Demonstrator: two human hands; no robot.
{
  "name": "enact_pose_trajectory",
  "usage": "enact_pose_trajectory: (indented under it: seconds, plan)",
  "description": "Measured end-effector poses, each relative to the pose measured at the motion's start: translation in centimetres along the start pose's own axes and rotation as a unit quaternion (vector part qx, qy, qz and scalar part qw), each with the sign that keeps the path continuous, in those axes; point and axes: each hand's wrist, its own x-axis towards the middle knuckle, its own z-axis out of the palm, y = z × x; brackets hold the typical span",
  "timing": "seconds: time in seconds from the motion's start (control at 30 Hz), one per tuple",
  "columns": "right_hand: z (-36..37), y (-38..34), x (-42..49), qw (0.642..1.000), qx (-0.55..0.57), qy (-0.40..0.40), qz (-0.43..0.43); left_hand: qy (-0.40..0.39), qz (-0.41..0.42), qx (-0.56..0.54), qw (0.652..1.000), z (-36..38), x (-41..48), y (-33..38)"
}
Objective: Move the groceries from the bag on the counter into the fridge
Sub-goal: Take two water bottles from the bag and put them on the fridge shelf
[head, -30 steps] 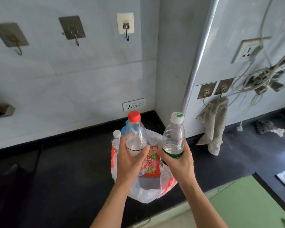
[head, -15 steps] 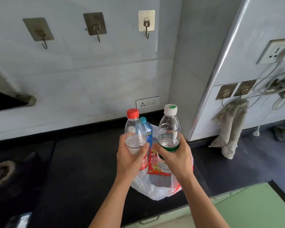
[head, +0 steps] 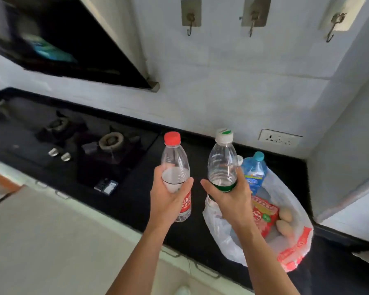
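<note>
The left hand has its fingers curled round the lower body of a clear plastic bottle with a red cap. The right hand grips a clear plastic bottle with a white cap and green label the same way. Both are upright above the black worktop, just left of the white plastic bag, which holds a blue bottle, a red packet and pale eggs. The fridge is out of view. With both hands full, opening its door could loosen a grip and drop a bottle. The slumped bag lies near the front edge, so a knock might spill the eggs.
</note>
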Motion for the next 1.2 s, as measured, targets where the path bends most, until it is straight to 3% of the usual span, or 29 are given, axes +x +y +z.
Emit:
enact_pose_trajectory:
  seconds: [0.17, 0.37, 0.6, 0.93, 1.2]
  plan:
    - [4.0, 0.5, -2.9, 0.99, 0.015, -0.137, -0.005, 0.151, -0.047, 0.023, 0.987, -4.4, -4.3, -1.8]
    - [9.8, -0.1, -7.4, 0.95, 0.008, -0.311, 0.001, 0.308, -0.084, 0.048, 0.947, -10.6, -11.0, -3.3]
    - [16.3, -3.4, -14.1, 0.899, 0.026, -0.435, -0.051, 0.439, -0.118, 0.077, 0.887, -17.7, -18.3, -4.2]
    - [24.0, -5.4, -21.9, 0.839, 0.028, -0.54, -0.06, 0.54, -0.142, 0.054, 0.828, -26.0, -24.1, -6.7]
    - [33.5, -8.0, -27.4, 0.823, 0.012, -0.564, -0.064, 0.559, -0.135, 0.057, 0.816, -35.9, -25.2, -9.4]
